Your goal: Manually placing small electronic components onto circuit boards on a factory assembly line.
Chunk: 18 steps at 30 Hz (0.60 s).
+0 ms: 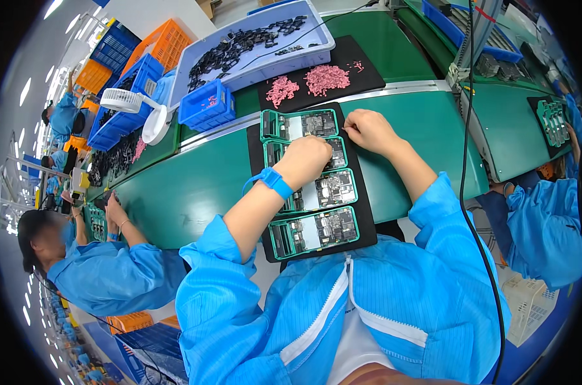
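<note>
Crossing housings [336, 187], left hand [309, 157], at mat [366, 224] edge, right hand [371, 131], grips unclear, room rightward

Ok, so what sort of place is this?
Probably an electronics assembly line: circuit boards lie in a row, a bin beyond them holds small black parts, and co-workers in blue are stationed on both sides.

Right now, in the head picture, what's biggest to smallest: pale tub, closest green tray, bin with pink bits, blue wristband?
1. Pale tub
2. Closest green tray
3. Bin with pink bits
4. Blue wristband
</note>
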### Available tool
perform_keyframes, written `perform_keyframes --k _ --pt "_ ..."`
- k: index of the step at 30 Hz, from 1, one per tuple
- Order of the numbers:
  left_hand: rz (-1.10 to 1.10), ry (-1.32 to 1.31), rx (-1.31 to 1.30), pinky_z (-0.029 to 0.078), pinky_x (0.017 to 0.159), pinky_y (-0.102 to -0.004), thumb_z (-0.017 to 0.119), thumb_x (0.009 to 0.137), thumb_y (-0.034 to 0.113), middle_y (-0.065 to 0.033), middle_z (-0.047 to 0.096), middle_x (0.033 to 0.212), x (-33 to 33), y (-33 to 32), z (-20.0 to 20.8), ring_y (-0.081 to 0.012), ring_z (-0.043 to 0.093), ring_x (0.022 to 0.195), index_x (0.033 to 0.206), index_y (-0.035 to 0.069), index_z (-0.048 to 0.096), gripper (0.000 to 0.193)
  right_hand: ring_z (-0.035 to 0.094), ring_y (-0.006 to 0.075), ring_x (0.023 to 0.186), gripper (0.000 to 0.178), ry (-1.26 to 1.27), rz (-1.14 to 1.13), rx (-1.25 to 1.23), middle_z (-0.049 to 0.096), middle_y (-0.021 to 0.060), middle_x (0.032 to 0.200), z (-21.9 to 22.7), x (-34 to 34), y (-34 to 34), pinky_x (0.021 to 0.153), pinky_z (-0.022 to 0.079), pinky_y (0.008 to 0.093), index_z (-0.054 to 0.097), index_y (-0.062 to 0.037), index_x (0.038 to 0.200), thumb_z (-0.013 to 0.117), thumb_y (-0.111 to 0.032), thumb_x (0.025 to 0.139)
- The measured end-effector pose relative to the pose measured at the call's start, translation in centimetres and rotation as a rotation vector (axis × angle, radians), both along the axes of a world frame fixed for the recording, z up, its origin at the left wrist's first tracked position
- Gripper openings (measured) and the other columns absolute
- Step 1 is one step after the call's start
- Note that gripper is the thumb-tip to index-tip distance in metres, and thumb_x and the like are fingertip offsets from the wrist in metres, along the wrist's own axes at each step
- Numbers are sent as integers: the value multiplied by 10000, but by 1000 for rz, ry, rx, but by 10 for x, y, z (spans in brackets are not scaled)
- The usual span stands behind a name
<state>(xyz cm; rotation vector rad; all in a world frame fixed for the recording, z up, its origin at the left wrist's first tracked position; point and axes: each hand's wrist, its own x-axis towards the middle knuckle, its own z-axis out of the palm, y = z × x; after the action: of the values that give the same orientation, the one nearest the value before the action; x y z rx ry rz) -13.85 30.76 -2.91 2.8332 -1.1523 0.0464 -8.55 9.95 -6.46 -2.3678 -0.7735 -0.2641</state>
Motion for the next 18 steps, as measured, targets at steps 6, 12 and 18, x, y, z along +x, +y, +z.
perform_keyframes --k 6,12,18 --pt "-68 -130 140 526 737 -377 622 703 78 -99 641 805 -5 -13 6 -277 636 829 734 58 650 46 629 337 773 83 -12 11 -18 641 143 792 12 7 16 690 502 443 627 -36 756 605 -116 765" --pt "-103 -172 108 519 733 -371 591 733 93 -90 631 789 -5 -5 3 -262 628 808 723 52 646 70 642 336 784 102 -17 54 -69 660 150 795 23 18 36 702 511 440 654 -42 751 592 -123 750" --pt "-137 -94 -148 497 718 -394 604 789 117 -86 608 779 -16 19 -4 -274 608 785 890 82 715 154 650 329 766 100 -28 92 -97 669 145 774 16 33 48 699 516 434 664 -46 742 604 -125 739"
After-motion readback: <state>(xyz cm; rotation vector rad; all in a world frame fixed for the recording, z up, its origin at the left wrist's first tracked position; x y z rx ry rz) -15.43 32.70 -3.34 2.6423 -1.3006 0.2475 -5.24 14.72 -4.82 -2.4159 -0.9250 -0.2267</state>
